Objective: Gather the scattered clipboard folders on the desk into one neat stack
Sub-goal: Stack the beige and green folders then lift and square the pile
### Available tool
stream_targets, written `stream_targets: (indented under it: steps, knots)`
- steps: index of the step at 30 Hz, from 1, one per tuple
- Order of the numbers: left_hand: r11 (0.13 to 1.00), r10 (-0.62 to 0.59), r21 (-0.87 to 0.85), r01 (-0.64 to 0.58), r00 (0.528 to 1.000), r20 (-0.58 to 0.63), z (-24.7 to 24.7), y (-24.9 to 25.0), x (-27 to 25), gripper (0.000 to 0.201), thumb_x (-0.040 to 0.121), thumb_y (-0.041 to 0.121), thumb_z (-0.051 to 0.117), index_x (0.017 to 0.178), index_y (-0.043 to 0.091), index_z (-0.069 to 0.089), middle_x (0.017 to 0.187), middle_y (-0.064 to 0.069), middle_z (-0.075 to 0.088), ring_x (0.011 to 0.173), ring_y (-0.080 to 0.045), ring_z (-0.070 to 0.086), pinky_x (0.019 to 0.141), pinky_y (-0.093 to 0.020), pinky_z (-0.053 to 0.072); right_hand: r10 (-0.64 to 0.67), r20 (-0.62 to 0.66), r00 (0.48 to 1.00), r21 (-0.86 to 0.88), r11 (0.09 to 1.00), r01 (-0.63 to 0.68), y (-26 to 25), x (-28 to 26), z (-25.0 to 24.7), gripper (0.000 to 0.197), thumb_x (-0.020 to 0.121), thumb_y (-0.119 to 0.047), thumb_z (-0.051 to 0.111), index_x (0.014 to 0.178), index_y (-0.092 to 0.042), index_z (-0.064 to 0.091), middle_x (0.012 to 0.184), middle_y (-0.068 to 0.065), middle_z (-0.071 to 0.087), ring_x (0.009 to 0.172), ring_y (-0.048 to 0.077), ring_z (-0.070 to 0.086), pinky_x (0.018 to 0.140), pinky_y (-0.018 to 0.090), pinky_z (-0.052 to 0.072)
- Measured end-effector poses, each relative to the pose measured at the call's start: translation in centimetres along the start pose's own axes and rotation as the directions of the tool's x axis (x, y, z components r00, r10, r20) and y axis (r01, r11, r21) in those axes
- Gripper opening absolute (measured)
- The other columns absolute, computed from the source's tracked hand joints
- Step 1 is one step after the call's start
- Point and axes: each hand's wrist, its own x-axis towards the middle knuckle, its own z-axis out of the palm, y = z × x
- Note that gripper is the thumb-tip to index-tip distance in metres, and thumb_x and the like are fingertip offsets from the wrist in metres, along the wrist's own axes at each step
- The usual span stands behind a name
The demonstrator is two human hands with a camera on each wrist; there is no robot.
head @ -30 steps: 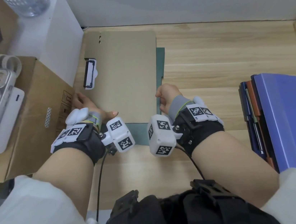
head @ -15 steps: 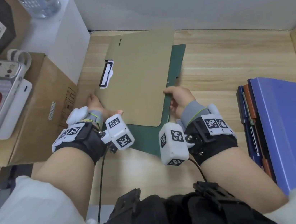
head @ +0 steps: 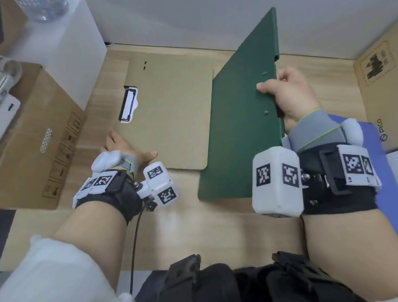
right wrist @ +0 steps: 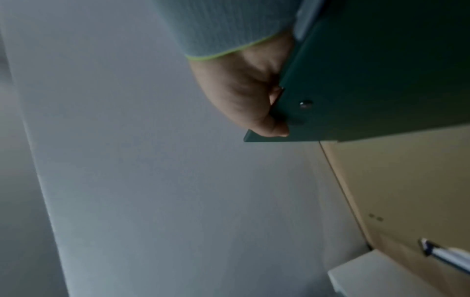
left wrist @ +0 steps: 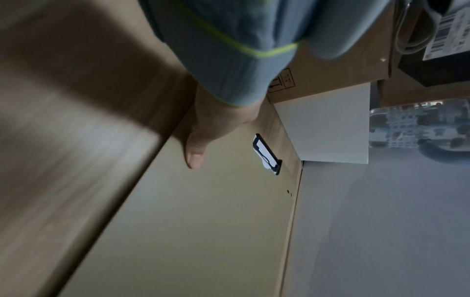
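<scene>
- The green clipboard folder [head: 245,124] is gripped at its right edge by the right hand [head: 289,98], thumb on the upper face and fingers curled beneath; it is held tilted, raised at the 1 o'clock corner, its near end low over the desk [head: 203,229].
- The tan clipboard folder [head: 173,118] is lain flat at 11 o'clock from the body and is pressed by the left hand [head: 126,147], whose thumb is laid straight on the near left corner; the other fingers are hidden.
- The two folders are seen side by side, the green one's left edge just over or beside the tan one's right edge; which, cannot be told.
- A slip is judged possible: the green board is held along one edge only, so it could pivot and drop.
- Its raised corner stands near the wall [head: 199,6] at 12 o'clock and could be knocked against it.
- The tan folder's clip [head: 128,104] could be caught if the green board is set down on it askew, leaving an uneven stack.
- A purple folder [head: 397,200] is lain at 3 o'clock, partly hidden by the right wrist.
- Cardboard boxes [head: 41,151] at 9 o'clock and a white box [head: 59,42] at 11 o'clock hem in the tan folder's left side.
</scene>
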Motion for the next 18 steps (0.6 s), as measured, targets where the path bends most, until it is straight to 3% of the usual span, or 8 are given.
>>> stream_targets:
  steps: [5, 9, 11, 12, 13, 15, 17, 18]
  knots:
    - [0.990, -0.025, 0.140, 0.031, 0.999, -0.045, 0.4, -0.3, -2.9, 0.112, 0.048, 0.047, 0.087, 0.135, 0.007, 0.029, 0.135, -0.015, 0.037, 0.124, -0.034, 0.039, 0.097, -0.045, 0.037, -0.020, 0.069, 0.997, -0.039, 0.999, 0.022, -1.2, -0.4, 1.3, 0.035, 0.082, 0.002, 0.055, 0.066, -0.019, 0.032, 0.064, 0.004, 0.044, 0.054, 0.018, 0.047, 0.049, 0.024, 0.041]
    - [0.999, -0.039, 0.013, 0.038, 0.996, 0.085, -0.5, -0.8, -1.7, 0.069, 0.059, 0.038, 0.080, 0.112, 0.004, 0.053, 0.103, -0.014, 0.063, 0.088, -0.031, 0.062, 0.078, -0.036, 0.051, 0.004, 0.117, 0.993, -0.111, 0.994, 0.009, -2.6, -0.8, 4.3, 0.035, 0.074, -0.005, 0.061, 0.064, -0.021, 0.031, 0.066, 0.003, 0.043, 0.062, 0.021, 0.047, 0.056, 0.029, 0.040]
    - [0.996, -0.005, -0.081, 0.020, 0.982, 0.188, -1.5, -0.1, -1.3, 0.048, 0.069, 0.038, 0.072, 0.100, 0.002, 0.062, 0.084, -0.011, 0.063, 0.080, -0.029, 0.061, 0.071, -0.033, 0.047, -0.002, 0.147, 0.989, -0.196, 0.980, 0.031, -3.2, -1.3, 6.3, 0.033, 0.066, -0.011, 0.063, 0.062, -0.021, 0.032, 0.069, 0.002, 0.045, 0.074, 0.022, 0.049, 0.066, 0.035, 0.041]
    - [0.976, 0.049, -0.216, 0.001, 0.973, 0.225, -2.1, 0.5, -1.2, 0.038, 0.079, 0.039, 0.066, 0.093, 0.004, 0.063, 0.077, -0.009, 0.059, 0.078, -0.029, 0.058, 0.069, -0.033, 0.044, -0.001, 0.172, 0.985, -0.233, 0.971, 0.042, -3.6, -1.7, 7.5, 0.031, 0.067, -0.012, 0.063, 0.063, -0.021, 0.034, 0.071, 0.001, 0.047, 0.077, 0.022, 0.051, 0.068, 0.036, 0.042]
    - [0.904, 0.113, -0.427, 0.012, 0.957, 0.267, -3.1, 1.3, -1.3, 0.031, 0.087, 0.042, 0.057, 0.085, 0.011, 0.061, 0.073, -0.006, 0.054, 0.076, -0.027, 0.055, 0.065, -0.030, 0.041, 0.007, 0.206, 0.978, -0.255, 0.966, 0.047, -3.8, -2.1, 8.5, 0.028, 0.070, -0.012, 0.063, 0.066, -0.022, 0.038, 0.072, 0.000, 0.049, 0.077, 0.023, 0.052, 0.068, 0.036, 0.043]
    - [0.602, 0.258, -0.774, 0.196, 0.870, 0.420, -5.6, 2.8, -1.7, 0.043, 0.093, 0.055, 0.035, 0.084, 0.020, 0.058, 0.083, 0.000, 0.056, 0.077, -0.020, 0.056, 0.068, -0.027, 0.043, 0.064, 0.295, 0.953, -0.249, 0.968, 0.012, -4.2, -2.8, 10.4, 0.018, 0.079, -0.011, 0.060, 0.077, -0.020, 0.045, 0.072, 0.001, 0.049, 0.067, 0.022, 0.050, 0.058, 0.030, 0.045]
    - [0.374, 0.491, -0.873, 0.314, 0.731, 0.474, -7.3, 3.2, -1.6, 0.065, 0.086, 0.070, 0.022, 0.096, 0.022, 0.064, 0.101, -0.001, 0.059, 0.090, -0.023, 0.061, 0.085, -0.037, 0.049, 0.122, 0.376, 0.919, -0.254, 0.967, -0.025, -4.4, -3.5, 11.5, 0.012, 0.085, -0.012, 0.058, 0.084, -0.017, 0.046, 0.072, 0.000, 0.046, 0.064, 0.016, 0.047, 0.056, 0.026, 0.049]
    - [0.343, 0.546, -0.888, 0.305, 0.705, 0.453, -7.9, 3.1, -1.4, 0.070, 0.083, 0.073, 0.021, 0.102, 0.022, 0.066, 0.104, -0.003, 0.060, 0.093, -0.026, 0.063, 0.086, -0.044, 0.050, 0.142, 0.399, 0.906, -0.277, 0.960, -0.029, -4.4, -3.7, 12.1, 0.012, 0.086, -0.014, 0.057, 0.081, -0.018, 0.047, 0.074, 0.000, 0.045, 0.068, 0.016, 0.048, 0.059, 0.027, 0.052]
